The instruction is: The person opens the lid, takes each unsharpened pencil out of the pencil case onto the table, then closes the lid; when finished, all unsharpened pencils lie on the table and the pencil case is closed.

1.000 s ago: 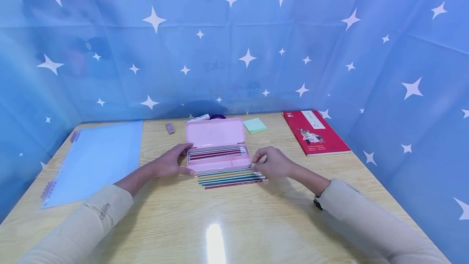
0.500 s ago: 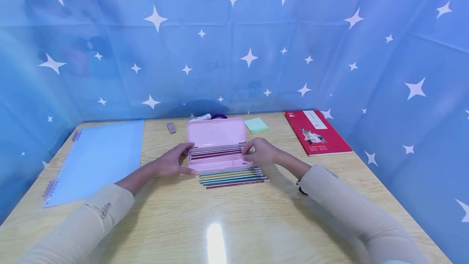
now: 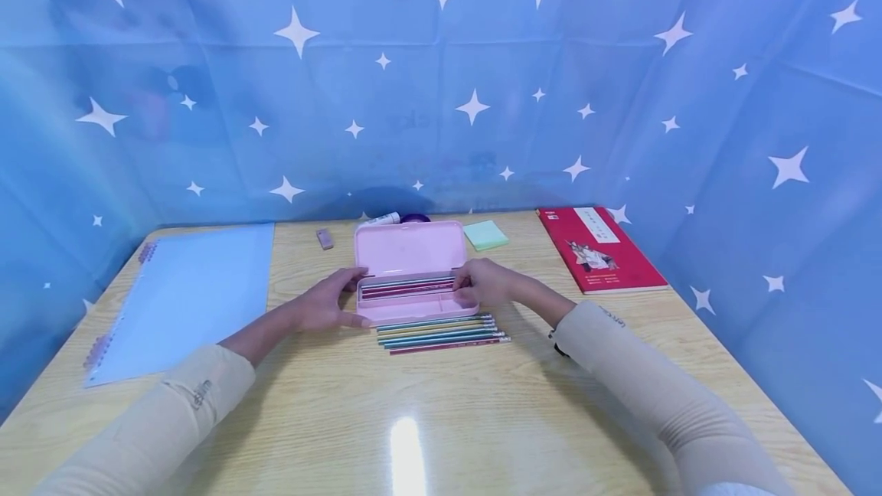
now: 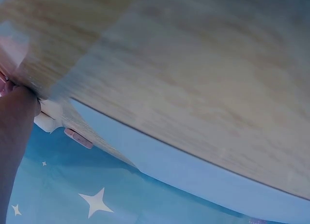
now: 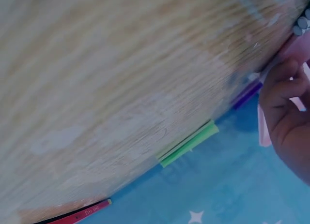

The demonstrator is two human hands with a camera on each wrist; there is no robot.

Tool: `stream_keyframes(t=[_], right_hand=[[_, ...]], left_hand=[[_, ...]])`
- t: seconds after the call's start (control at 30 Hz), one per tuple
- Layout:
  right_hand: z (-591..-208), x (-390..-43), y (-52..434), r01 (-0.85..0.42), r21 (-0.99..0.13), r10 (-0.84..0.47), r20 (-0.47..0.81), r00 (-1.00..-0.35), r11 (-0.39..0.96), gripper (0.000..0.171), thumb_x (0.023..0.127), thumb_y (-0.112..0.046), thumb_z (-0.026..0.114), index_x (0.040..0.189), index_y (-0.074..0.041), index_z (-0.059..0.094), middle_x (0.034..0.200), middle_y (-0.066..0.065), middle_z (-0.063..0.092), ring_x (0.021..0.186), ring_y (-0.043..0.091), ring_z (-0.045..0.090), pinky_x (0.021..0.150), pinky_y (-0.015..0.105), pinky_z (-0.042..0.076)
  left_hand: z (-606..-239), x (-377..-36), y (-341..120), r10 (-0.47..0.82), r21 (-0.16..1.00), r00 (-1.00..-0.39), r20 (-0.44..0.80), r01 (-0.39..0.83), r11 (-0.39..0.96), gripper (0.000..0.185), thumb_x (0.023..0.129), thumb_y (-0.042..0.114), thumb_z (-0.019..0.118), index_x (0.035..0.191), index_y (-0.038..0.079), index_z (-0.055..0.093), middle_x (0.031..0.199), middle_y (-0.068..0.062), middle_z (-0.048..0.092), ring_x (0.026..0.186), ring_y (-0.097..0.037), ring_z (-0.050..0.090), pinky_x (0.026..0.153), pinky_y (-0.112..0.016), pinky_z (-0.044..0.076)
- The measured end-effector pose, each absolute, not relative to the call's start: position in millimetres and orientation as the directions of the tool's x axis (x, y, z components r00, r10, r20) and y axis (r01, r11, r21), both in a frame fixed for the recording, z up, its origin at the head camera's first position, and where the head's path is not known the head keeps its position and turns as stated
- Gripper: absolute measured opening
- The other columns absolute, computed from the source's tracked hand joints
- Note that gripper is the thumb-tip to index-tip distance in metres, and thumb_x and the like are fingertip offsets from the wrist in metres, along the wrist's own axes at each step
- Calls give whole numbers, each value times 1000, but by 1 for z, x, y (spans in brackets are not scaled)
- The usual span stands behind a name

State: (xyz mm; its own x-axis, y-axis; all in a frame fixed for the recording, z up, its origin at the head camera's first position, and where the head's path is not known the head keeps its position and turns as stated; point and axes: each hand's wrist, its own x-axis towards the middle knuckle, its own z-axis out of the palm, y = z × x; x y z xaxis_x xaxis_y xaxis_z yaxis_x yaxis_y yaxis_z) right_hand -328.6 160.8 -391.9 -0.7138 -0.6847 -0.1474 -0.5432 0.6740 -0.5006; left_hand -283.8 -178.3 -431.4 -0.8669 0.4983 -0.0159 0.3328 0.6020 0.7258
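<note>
An open pink pencil case (image 3: 408, 249) lies mid-table with its lid tipped back and several pencils (image 3: 406, 287) in its tray. Several more pencils (image 3: 441, 331) lie side by side on the wood just in front of it. My left hand (image 3: 324, 303) grips the case's left end, thumb along the front edge. My right hand (image 3: 482, 285) sits at the case's right end with its fingers (image 5: 286, 91) curled against the pink rim, by the pencil ends. Whether it also pinches a pencil is hidden.
A light blue ring binder (image 3: 186, 293) lies at the left and a red book (image 3: 599, 249) at the right. Behind the case are a small eraser (image 3: 324, 239), a glue stick (image 3: 377, 220) and green sticky notes (image 3: 485, 235). Blue starred cloth walls the table on three sides.
My right hand has moved from the right ends of the loose pencils on the table up to the right end of the case. My left hand has stayed on the case.
</note>
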Motion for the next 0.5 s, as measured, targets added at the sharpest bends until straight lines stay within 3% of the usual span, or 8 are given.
stream_keyframes(t=[0.23,0.5], right_hand=[[-390,-327,164,-542,-514,-682,-121,-721,665,9,95,-7,65,89,-11,70,80,-3,63,74,11,55,69,26,48],[-388,-330,171,-559,-562,-704,-61,-707,610,8,93,-4,67,93,-6,74,82,-2,68,74,14,55,66,26,47]], left_hand=[[-431,-284,-178,500,730,-866,-12,334,596,107,77,42,85,154,1,24,143,-16,43,129,-32,42,114,-50,29],[-433,-285,-178,509,734,-861,0,345,585,107,77,41,85,154,0,24,143,-18,42,129,-31,42,115,-49,29]])
